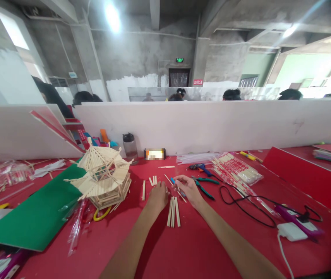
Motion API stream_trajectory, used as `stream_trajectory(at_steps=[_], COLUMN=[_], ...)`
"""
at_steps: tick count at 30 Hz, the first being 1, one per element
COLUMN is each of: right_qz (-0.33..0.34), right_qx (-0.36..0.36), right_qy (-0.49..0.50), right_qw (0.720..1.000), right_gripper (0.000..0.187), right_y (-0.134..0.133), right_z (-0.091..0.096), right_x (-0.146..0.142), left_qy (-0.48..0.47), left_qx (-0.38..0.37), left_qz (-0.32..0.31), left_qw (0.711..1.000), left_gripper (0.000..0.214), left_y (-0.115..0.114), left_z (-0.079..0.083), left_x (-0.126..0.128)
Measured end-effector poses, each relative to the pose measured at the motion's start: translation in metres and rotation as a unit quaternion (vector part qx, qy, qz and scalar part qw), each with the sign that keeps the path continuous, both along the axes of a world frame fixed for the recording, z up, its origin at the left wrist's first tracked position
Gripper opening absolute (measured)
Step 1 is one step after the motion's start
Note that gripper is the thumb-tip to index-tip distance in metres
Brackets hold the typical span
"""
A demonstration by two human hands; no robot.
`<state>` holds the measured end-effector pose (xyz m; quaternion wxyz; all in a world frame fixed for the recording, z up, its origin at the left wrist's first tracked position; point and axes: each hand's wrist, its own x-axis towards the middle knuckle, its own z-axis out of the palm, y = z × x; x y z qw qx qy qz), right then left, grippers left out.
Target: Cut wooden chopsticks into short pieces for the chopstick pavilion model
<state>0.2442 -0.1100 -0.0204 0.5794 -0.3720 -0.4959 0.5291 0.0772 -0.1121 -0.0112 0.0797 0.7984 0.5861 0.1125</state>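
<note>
My left hand rests knuckles-up on the red table, fingers curled, fingertips near short wooden sticks; what it holds is hidden. My right hand pinches a thin wooden stick together with a small blue-tipped tool. Just below both hands lies a bundle of cut sticks. More short stick pieces lie beyond my left hand. A wooden stick pagoda model stands to the left on the edge of a green board.
Green-handled pliers and a blue glue gun lie right of my hands, beside packs of chopsticks. A black cable runs to a purple tool and white adapter. A bottle stands by the white partition; other people sit behind it.
</note>
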Motion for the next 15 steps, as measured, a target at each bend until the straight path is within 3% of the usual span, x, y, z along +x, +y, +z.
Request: stream_trajectory(at_steps=[5,15], right_qz=[-0.034,-0.015], right_qx=[0.037,0.11], right_qy=[-0.053,-0.223], right_qw=[0.997,0.968], right_gripper=[0.03,0.019], right_y=[0.0051,0.0061], right_z=[-0.0034,-0.0101], right_x=[0.0028,0.006], left_qy=[0.021,-0.012], left_qx=[-0.013,-0.011], left_qz=[-0.016,-0.023], left_qw=[1.0,1.0], left_gripper=[0.019,0.018], left_y=[0.0032,0.0056], left_z=[-0.0001,-0.0006], left_x=[0.0001,-0.0043])
